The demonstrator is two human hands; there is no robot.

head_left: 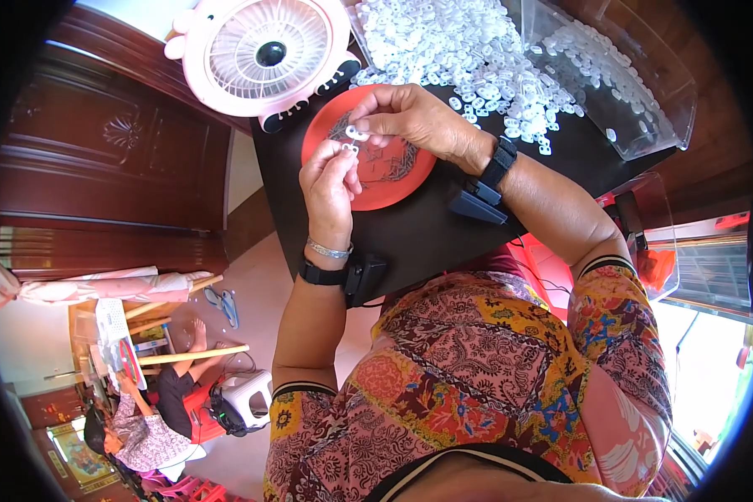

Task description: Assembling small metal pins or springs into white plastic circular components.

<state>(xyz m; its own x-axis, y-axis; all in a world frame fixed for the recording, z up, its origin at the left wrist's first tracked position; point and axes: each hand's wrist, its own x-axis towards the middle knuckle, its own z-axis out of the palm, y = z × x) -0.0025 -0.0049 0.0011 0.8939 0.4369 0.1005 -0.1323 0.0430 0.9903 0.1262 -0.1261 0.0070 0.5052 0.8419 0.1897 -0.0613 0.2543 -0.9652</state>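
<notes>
My left hand (330, 182) pinches a small white plastic piece (350, 148) between thumb and fingertips. Just above it, my right hand (417, 122) grips another white plastic piece (357, 133) with an oval outline and holes. The two pieces are close together; whether they touch I cannot tell. Both hands are over a round orange-red plate (376, 197), which holds many thin grey metal pins (397, 167). My fingers and the right hand cover part of the plate.
A large heap of white plastic pieces (452, 50) lies at the table's far side. Right of it stands a clear plastic bin (657, 117) with more pieces. A pink fan (269, 54) stands at the far left of the black table (410, 243). Another person (155, 435) sits at lower left.
</notes>
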